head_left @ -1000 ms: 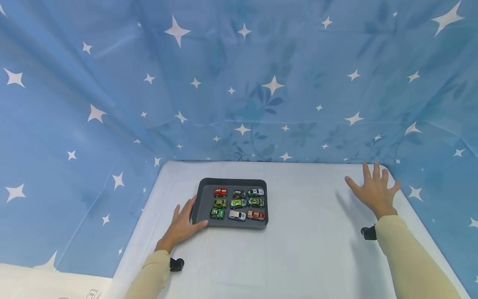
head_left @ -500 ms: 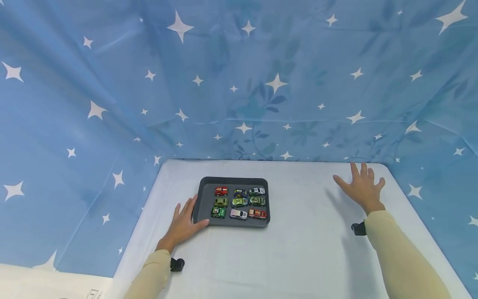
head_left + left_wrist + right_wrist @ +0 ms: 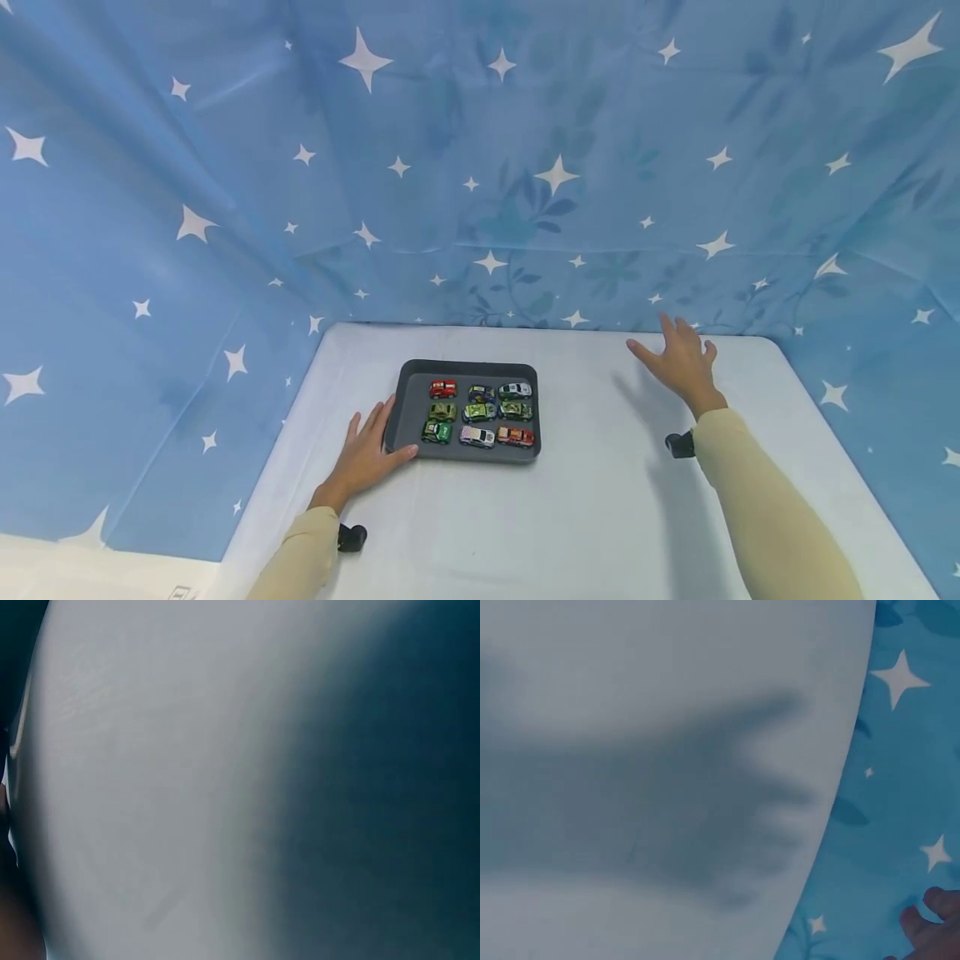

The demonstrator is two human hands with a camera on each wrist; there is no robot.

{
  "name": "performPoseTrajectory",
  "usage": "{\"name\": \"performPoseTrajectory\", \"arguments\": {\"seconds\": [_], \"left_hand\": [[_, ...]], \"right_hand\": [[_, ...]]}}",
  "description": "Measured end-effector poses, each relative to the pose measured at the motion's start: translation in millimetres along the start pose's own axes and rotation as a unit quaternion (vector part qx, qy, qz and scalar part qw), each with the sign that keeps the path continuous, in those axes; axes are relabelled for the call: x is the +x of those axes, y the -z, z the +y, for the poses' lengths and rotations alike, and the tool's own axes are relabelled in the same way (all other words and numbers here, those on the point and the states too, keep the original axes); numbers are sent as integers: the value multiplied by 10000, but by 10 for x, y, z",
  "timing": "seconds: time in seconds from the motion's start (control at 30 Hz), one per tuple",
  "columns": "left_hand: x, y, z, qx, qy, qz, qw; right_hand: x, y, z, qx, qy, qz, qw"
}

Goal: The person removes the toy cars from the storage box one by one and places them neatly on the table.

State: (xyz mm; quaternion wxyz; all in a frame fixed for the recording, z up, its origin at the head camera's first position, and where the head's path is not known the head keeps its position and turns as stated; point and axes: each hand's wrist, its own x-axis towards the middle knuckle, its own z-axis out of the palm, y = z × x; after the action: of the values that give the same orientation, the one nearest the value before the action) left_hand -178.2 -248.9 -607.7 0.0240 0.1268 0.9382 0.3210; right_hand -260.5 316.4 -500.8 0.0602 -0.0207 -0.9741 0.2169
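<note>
A dark grey rectangular tray (image 3: 405,408) lies left of the table's middle, holding several small toy cars in rows. Among them are a red car (image 3: 443,388), a green car (image 3: 437,432), a white car (image 3: 477,437) and an orange-red car (image 3: 515,437). My left hand (image 3: 363,458) is at the tray's near left corner, its fingers extended along the left side and the thumb at the front edge. Away to the right, my right hand (image 3: 682,367) hovers over the table with spread fingers and holds nothing. Its fingertips show in the right wrist view's lower corner.
The table (image 3: 585,500) has a white cover. Blue curtains (image 3: 600,125) with white stars rise right behind its far edge and along both sides. My right hand's shadow (image 3: 667,817) falls on the cover. The left wrist view is mostly blurred white and dark.
My right hand has moved left across the far right part of the table, its fingers drawing somewhat closer together. The left hand, tray and cars stay in place.
</note>
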Motion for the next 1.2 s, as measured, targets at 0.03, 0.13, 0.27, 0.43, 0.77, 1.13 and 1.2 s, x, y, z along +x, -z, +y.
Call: {"name": "performPoseTrajectory", "arguments": {"seconds": [0.03, 0.13, 0.27, 0.43, 0.77, 1.13, 1.2], "left_hand": [[-4, 0, 1, -13, 19, -9, 10000], [-1, -7, -6, 20, 86, -48, 9999], [-2, -21, -13, 9, 99, -7, 10000], [12, -52, -44, -26, -49, 123, 9999], [43, -38, -76, 69, 141, -78, 9998], [56, -37, -56, 17, 217, -151, 9996], [60, -40, -52, 33, 203, -142, 9997]], "right_hand": [[26, -17, -30, 56, 16, -2, 10000], [108, -52, -113, 165, 98, 3, 9998], [202, -104, -201, 279, 221, -17, 9994], [285, -185, -337, 410, 387, -92, 9984], [417, -464, -908, 411, 804, -193, 9957], [361, -845, -1556, 845, 1678, -261, 9818], [335, -904, -1657, 858, 1855, -295, 9784]]}}
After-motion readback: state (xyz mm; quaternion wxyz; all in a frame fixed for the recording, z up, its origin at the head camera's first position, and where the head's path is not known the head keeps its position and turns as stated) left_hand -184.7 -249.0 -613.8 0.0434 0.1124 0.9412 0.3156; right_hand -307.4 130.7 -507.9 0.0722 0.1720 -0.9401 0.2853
